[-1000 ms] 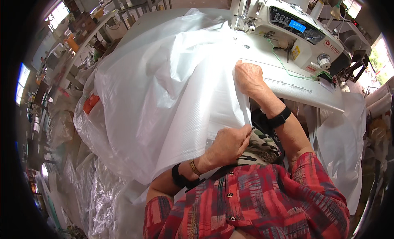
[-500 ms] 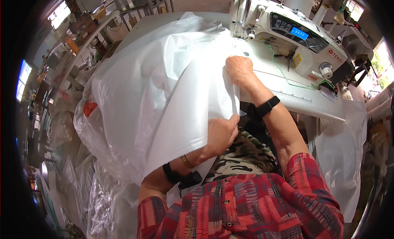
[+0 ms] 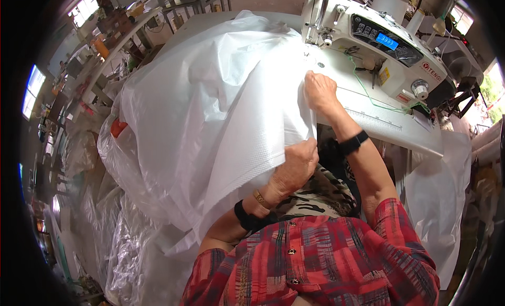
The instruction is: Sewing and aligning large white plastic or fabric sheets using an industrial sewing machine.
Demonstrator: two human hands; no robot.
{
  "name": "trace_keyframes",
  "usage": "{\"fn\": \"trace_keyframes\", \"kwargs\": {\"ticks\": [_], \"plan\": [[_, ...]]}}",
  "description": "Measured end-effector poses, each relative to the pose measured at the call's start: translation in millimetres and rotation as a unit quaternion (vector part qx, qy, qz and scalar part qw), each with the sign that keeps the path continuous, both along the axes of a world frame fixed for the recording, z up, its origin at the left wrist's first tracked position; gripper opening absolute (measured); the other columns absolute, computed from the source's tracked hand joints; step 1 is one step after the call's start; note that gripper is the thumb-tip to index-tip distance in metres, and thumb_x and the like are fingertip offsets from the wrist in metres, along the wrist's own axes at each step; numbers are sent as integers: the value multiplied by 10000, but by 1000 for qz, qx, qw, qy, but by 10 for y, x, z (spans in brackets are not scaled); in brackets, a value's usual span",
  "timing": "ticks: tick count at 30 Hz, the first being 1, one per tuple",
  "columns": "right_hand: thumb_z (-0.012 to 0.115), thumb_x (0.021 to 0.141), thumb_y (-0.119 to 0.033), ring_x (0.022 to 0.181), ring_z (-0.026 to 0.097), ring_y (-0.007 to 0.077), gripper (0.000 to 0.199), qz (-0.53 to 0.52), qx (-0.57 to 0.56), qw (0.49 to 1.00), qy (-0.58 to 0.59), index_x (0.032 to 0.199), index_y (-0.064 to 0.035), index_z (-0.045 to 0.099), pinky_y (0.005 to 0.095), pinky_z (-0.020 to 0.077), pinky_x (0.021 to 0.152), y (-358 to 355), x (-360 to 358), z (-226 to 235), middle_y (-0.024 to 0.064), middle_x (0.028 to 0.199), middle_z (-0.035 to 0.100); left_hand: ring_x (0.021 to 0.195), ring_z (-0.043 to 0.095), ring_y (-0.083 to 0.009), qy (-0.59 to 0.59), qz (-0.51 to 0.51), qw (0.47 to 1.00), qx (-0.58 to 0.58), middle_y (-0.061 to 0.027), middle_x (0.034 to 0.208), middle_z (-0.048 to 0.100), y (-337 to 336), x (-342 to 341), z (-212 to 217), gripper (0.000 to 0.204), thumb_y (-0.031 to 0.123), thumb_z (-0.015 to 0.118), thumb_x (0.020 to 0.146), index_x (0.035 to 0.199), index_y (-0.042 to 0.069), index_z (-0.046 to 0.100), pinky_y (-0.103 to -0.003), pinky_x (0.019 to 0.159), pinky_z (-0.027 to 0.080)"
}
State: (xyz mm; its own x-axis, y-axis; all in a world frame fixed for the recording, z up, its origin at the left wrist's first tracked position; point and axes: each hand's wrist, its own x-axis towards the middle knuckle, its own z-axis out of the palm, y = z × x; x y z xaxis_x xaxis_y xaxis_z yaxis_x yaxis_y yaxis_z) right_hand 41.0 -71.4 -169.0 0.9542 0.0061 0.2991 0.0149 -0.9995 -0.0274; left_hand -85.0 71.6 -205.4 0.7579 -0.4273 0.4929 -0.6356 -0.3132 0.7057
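Observation:
A large sheet of white woven plastic fabric is spread over the left of the table and hangs toward my lap. Its right edge runs between my two hands. My right hand is closed on that edge just in front of the needle area of a white sewing machine. Nearer to me, my left hand pinches the same edge lower down, fingers closed. Bright lamplight washes out the fabric close to the needle, so the stitching there cannot be made out.
The sewing table has a ruler strip along its front. Green thread lies loose on it. White sheeting hangs at the right, and crumpled clear plastic is heaped at the lower left. A metal rack stands behind.
My left hand has moved up and to the right along with the fabric edge. The fabric's near corner has swung right and lifted. My right hand keeps its hold near the needle.

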Motion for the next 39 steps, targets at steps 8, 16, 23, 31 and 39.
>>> {"fn": "trace_keyframes", "kwargs": {"ticks": [8, 16, 23, 31, 39], "plan": [[646, 700, -25, 753, 703, 301, 77, 4, -31, 999, 21, 750, -41, 701, 381, 550, 615, 111, -209, 70, 176, 767, 694, 616, 592, -386, -12, -28, 994, 103, -212, 681, 562, 25, 0, 117, 148, 119, 545, 899, 799, 12, 523, -439, 570, 448], [634, 733, -85, 750, 708, 298, 105, 20, -49, 997, 55, 771, -49, 726, 393, 553, 621, 10, 124, 87, 173, 774, 702, 564, 590, -377, -24, -7, 986, 163, -218, 611, 545, 28, 352, 231, 153, 132, 558, 884, 789, 13, 535, -449, 562, 455], [629, 750, -77, 770, 708, 312, 119, -5, -32, 999, 27, 804, -38, 728, 403, 557, 647, -133, 604, -13, 170, 810, 710, 504, 565, -308, -69, 64, 988, 124, -205, 579, 539, -152, 719, -47, 170, 98, 574, 862, 735, -10, 540, -418, 542, 440], [601, 748, -58, 750, 695, 349, 127, -9, 55, 998, -10, 819, -2, 689, 425, 551, 651, -57, 84, -70, 216, 765, 683, 521, 373, -88, 191, 28, 973, -127, 2, 550, 412, -280, 695, -303, 209, 90, 577, 863, 689, -1, 503, -278, 483, 339], [606, 719, -80, 696, 676, 369, 104, 54, 42, 998, -2, 711, -5, 678, 454, 532, 618, -95, 195, 30, 218, 713, 662, 498, 372, -93, 123, 59, 990, -42, -44, 499, 413, -245, 856, 75, 220, 74, 558, 795, 615, -29, 484, -331, 450, 322]]}}
